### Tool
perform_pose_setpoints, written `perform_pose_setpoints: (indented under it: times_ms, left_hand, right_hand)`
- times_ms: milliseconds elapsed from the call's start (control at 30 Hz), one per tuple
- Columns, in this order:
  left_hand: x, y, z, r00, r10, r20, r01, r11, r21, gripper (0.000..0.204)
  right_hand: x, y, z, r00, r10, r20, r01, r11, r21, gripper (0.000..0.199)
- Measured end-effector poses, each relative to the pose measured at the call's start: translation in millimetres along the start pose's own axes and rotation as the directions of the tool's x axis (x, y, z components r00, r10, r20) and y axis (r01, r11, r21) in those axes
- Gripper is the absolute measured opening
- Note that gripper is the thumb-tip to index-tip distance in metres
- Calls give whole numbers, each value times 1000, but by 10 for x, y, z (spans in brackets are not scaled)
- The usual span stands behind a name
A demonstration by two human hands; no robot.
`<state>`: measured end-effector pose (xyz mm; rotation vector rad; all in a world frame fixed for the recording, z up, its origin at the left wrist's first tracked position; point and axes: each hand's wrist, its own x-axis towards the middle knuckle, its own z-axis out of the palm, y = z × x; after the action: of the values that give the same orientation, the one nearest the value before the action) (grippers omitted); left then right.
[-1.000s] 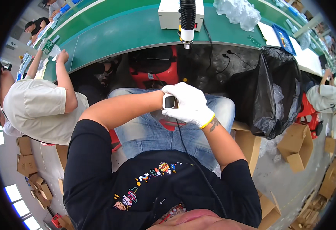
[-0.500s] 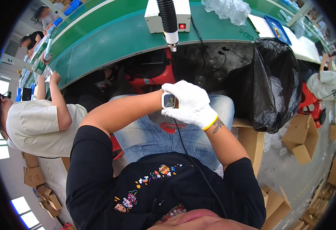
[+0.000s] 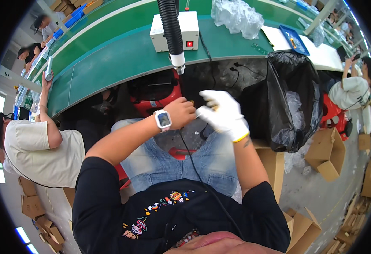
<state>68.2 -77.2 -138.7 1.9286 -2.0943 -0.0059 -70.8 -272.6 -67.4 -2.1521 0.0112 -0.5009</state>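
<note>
My bare left hand is closed above my lap, its fingers curled in. Whatever it may hold is hidden, though a small yellowish spot shows at its fingertips. A white-cased watch sits on the left wrist. My right hand wears a white knit glove with a yellow cuff edge. Its fingers are apart and slightly blurred, the thumb side close to the left hand's knuckles. Nothing shows in the right hand. Below both hands are my jeans, with a black cable running down between the legs.
Ahead stands a green workbench with a white box unit and a black flexible hose hanging down. A black bag-lined bin is at right, with cardboard boxes beyond. A co-worker sits at left.
My hands have come apart: the gloved right hand covered the left before, and now lifts off to the right with fingers spreading. The left has moved slightly left. The view has shifted a little.
</note>
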Motion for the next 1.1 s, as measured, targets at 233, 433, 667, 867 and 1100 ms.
perform_pose_setpoints:
  times_ms: [233,433,667,867,1100]
  left_hand:
    - [-482,-304,-1007,805,-332,-491,446,885,133,10]
    - [-847,-1687,-1455,582,-509,-635,791,535,297,39]
    - [-943,-2436,-1183,168,-933,-319,965,90,246,75]
    - [-1053,-2488,-1101,162,-915,-370,977,97,189,79]
    - [-1055,-2537,-1117,138,-941,-309,962,53,267,80]
  right_hand:
    - [-1171,2287,-368,983,179,33,-104,701,-705,35]
    - [-802,1744,-237,787,617,16,-480,627,-614,42]
    - [-586,1795,-216,631,774,53,-581,516,-630,44]
    - [-537,1806,-282,578,815,43,-635,482,-603,45]
    - [-582,1839,-252,600,800,-23,-670,486,-561,45]
